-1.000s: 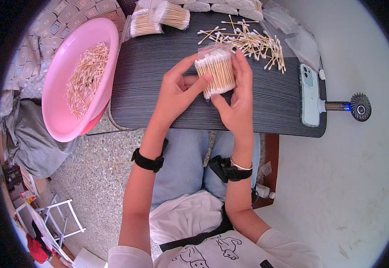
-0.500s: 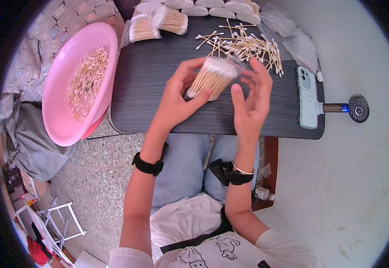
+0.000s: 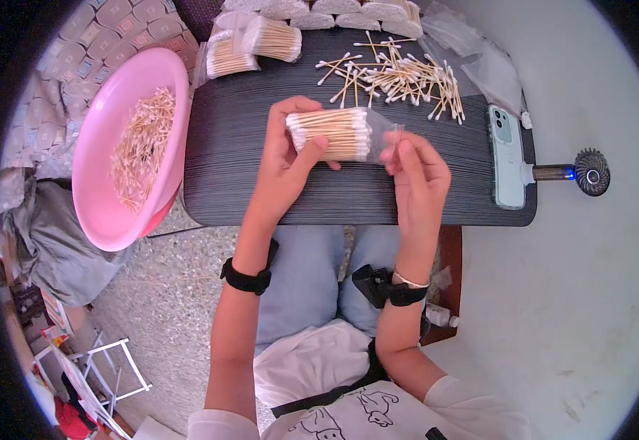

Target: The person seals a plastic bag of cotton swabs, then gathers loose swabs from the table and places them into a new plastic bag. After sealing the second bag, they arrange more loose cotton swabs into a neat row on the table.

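— Hands first: what had they got?
— Her left hand [image 3: 284, 158] was closed round a bundle of cotton swabs [image 3: 332, 134], mid-frame over the table [image 3: 261, 187]. The right hand [image 3: 418, 172] pinched the loose end of the clear bag [image 3: 382, 133]. Half a second before, the bundle stood tilted and the right hand was open; now it lay level.
— And around them?
— Pink basin [image 3: 107, 216] of swabs at left, phone [image 3: 508, 158] at right, loose swabs [image 3: 400, 73] above the bundle, packed bundles [image 3: 257, 40] top left, small fan [image 3: 591, 172] far right.
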Tool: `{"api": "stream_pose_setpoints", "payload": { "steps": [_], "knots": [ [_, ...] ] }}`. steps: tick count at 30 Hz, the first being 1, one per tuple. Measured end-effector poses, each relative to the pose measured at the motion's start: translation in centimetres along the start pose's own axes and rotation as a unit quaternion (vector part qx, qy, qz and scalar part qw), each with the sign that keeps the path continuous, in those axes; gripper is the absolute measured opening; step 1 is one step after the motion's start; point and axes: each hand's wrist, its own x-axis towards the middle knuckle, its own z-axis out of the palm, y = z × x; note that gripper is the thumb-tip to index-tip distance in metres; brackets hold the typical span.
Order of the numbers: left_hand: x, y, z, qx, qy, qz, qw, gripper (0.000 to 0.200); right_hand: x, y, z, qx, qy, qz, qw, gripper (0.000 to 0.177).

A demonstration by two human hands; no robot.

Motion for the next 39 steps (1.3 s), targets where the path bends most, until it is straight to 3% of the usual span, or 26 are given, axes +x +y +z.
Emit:
{"api": "stream_pose_setpoints", "payload": {
  "steps": [3,6,9,21,25,30,33,39],
  "knots": [
    [0.1,-0.1,-0.2,-0.009,-0.012,-0.020,1.000,0.030,-0.1,0.1,-0.1,0.003,-0.048,0.034,0.998,0.017],
    [0.1,-0.1,-0.2,0.010,-0.018,-0.026,0.999,0.029,-0.2,-0.1,0.2,-0.056,-0.002,0.043,0.998,0.017],
    [0.0,0.0,-0.1,0.024,-0.015,-0.025,0.999,0.028,-0.3,0.0,0.4,-0.082,-0.025,0.037,0.996,0.016],
    [0.1,-0.2,-0.4,0.093,-0.005,-0.024,0.995,0.027,-0.1,1.8,0.4,-0.248,-0.011,-0.086,0.965,0.010],
    [0.0,0.4,-0.5,0.076,0.008,-0.073,0.994,0.028,0.0,1.9,0.5,-0.188,0.009,-0.101,0.977,0.013],
    [0.2,-0.1,-0.6,0.079,0.012,-0.021,0.997,0.027,0.0,1.3,0.7,-0.093,-0.019,-0.073,0.993,0.014],
    [0.1,0.1,-0.2,0.083,0.022,-0.016,0.996,0.029,-0.2,0.9,0.6,-0.102,-0.038,-0.054,0.993,0.012],
    [0.3,-0.1,-0.1,0.163,0.016,0.033,0.986,0.029,-0.2,0.1,-0.6,-0.323,-0.044,-0.065,0.943,0.010]
  ]
}}
